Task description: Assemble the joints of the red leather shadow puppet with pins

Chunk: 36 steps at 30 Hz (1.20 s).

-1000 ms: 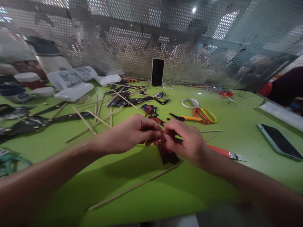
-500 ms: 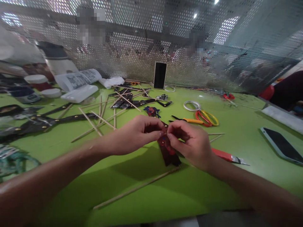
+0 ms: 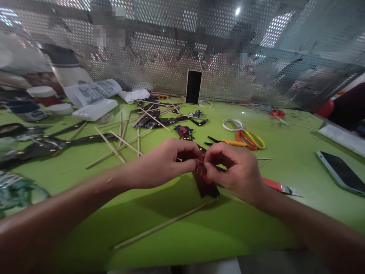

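Note:
My left hand point(image 3: 171, 163) and my right hand point(image 3: 235, 167) meet fingertip to fingertip over a dark jointed figure point(image 3: 207, 187) with red and blue parts. Both hands are pinched closed at its middle; whatever lies between the fingertips is too small to name. The figure's blue and red top point(image 3: 184, 132) shows beyond my fingers, and its dark lower end points toward me. A thin wooden stick point(image 3: 165, 225) lies in front, close to the lower end. Orange-handled scissors point(image 3: 234, 143) lie just behind my right hand.
Wooden sticks point(image 3: 110, 144) cross over black jointed pieces point(image 3: 151, 118) at the back left. A red cutter point(image 3: 272, 184) and a phone point(image 3: 342, 173) lie right. Another phone point(image 3: 194, 86) stands against the perforated screen. Jars point(image 3: 42, 95) are at the far left.
The view has shifted slightly. My fingertips remain together over the figure, with the right fingers bent a little differently.

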Motion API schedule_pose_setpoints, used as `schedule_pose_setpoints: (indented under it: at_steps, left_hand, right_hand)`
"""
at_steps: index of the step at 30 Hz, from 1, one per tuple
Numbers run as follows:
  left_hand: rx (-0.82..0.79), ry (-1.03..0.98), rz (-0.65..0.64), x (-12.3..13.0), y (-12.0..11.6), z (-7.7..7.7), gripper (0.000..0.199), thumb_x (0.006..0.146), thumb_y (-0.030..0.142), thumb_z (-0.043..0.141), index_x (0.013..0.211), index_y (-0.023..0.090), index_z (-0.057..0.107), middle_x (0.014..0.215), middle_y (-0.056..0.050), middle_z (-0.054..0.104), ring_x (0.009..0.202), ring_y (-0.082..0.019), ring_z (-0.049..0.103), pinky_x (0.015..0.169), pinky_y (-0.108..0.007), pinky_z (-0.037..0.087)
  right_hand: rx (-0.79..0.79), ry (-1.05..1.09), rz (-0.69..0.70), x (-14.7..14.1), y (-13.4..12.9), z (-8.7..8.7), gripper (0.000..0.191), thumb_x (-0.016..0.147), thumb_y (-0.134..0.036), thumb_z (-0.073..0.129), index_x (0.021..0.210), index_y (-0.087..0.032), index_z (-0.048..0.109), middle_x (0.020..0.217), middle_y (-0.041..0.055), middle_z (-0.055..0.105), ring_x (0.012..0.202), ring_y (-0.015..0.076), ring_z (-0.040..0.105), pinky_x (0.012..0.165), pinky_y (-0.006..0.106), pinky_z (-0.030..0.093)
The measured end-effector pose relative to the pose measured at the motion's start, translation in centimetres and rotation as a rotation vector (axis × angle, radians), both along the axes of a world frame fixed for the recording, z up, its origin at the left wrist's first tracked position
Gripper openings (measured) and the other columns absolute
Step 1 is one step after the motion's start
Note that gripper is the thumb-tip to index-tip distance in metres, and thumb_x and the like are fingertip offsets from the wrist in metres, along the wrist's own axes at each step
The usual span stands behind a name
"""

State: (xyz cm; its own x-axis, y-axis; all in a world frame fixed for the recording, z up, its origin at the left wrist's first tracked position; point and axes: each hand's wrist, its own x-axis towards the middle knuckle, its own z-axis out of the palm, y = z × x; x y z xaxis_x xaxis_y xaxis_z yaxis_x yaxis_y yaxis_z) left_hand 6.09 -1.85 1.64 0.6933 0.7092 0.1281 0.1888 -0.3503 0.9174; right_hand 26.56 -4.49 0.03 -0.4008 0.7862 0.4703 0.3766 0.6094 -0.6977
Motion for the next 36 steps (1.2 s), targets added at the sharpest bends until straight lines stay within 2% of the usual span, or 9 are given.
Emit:
schedule_pose_setpoints:
  at_steps: [6, 19, 28, 31, 34, 36]
  left_hand:
    - [0.023, 0.034, 0.009, -0.1, -0.1, 0.0, 0.015, 0.088, 0.014, 0.055, 0.09, 0.011, 0.07, 0.083, 0.0, 0.071, 0.077, -0.012, 0.06, 0.071, -0.02, 0.047]
    - [0.036, 0.038, -0.01, 0.0, 0.1, 0.0, 0.016, 0.087, 0.009, 0.054, 0.09, 0.012, 0.07, 0.081, 0.002, 0.071, 0.075, -0.01, 0.061, 0.068, -0.017, 0.046]
    - [0.057, 0.051, 0.084, 0.3, -0.6, -0.4, 0.012, 0.083, 0.016, 0.058, 0.086, 0.013, 0.069, 0.078, 0.0, 0.069, 0.072, -0.013, 0.061, 0.064, -0.022, 0.047]
    - [0.071, 0.044, 0.13, 0.6, -0.8, -0.5, 0.012, 0.084, 0.02, 0.058, 0.087, 0.013, 0.067, 0.082, -0.003, 0.07, 0.076, -0.016, 0.064, 0.068, -0.025, 0.051]
    - [0.044, -0.011, 0.151, 0.9, -0.9, -0.7, 0.013, 0.081, 0.018, 0.058, 0.092, 0.013, 0.063, 0.088, -0.004, 0.071, 0.08, -0.017, 0.067, 0.072, -0.028, 0.054]
    - [0.048, -0.008, 0.165, 0.9, -1.0, -0.8, 0.013, 0.078, 0.015, 0.058, 0.09, 0.013, 0.062, 0.086, -0.004, 0.07, 0.078, -0.018, 0.067, 0.07, -0.028, 0.054]
  right_hand:
    - [-0.093, 0.029, 0.008, 0.0, -0.1, -0.1, 0.007, 0.083, -0.012, 0.063, 0.083, -0.018, 0.059, 0.069, -0.0025, 0.059, 0.057, 0.0104, 0.059, 0.054, 0.024, 0.05]
    - [-0.154, -0.024, 0.024, 0.1, -0.1, 0.4, 0.004, 0.084, -0.013, 0.062, 0.083, -0.017, 0.061, 0.067, -0.0016, 0.063, 0.056, 0.0103, 0.059, 0.053, 0.023, 0.049]
    - [-0.118, -0.036, -0.025, -0.2, -0.2, 0.4, 0.006, 0.081, -0.014, 0.063, 0.079, -0.018, 0.06, 0.066, -0.0022, 0.061, 0.057, 0.0103, 0.056, 0.055, 0.023, 0.048]
    - [-0.089, -0.041, -0.03, -0.2, 0.0, 0.3, 0.006, 0.08, -0.013, 0.063, 0.08, -0.018, 0.06, 0.069, -0.002, 0.06, 0.059, 0.0103, 0.056, 0.056, 0.023, 0.048]
    - [-0.042, -0.08, -0.028, -0.2, 0.1, 0.3, 0.007, 0.08, -0.012, 0.064, 0.08, -0.018, 0.06, 0.069, -0.0025, 0.059, 0.059, 0.0096, 0.053, 0.055, 0.022, 0.045]
    - [0.028, -0.134, -0.027, -0.2, 0.0, 0.3, 0.009, 0.079, -0.01, 0.064, 0.08, -0.018, 0.06, 0.068, -0.003, 0.058, 0.059, 0.009, 0.051, 0.054, 0.021, 0.043]
